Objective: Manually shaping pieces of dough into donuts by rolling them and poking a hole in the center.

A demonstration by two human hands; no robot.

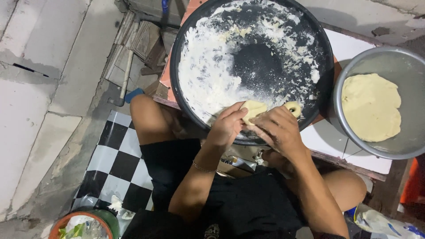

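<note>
A small piece of pale yellow dough (254,109) is being worked at the near edge of a wide, dark round pan (186,53), pinched between the two hands of a person sitting low on the floor. The left hand (226,126) is curling its fingers over the dough's left side, gripping it, while the right hand (280,128) is closing around the other side, its fingers dusted with flour and wrapped on the same piece, part of which is showing as a rolled end (293,107) just beyond the knuckles. A thin bracelet (202,167) is circling the left wrist. The pan's inside is smeared with white flour (208,75) and scattered dough crumbs, leaving a bare black patch near its middle. To the right, just beside the pan, a grey metal bowl (354,75) is holding a flattened round of the same yellow dough (371,107). Both vessels are resting on a low white-tiled surface (349,46). The person, in dark clothing with knees bare, is sitting on a black-and-white chequered mat (113,166), with a wooden-handled tool (125,79) lying on the rough concrete floor at the left and a green-rimmed container (84,225) near the lower edge.
</note>
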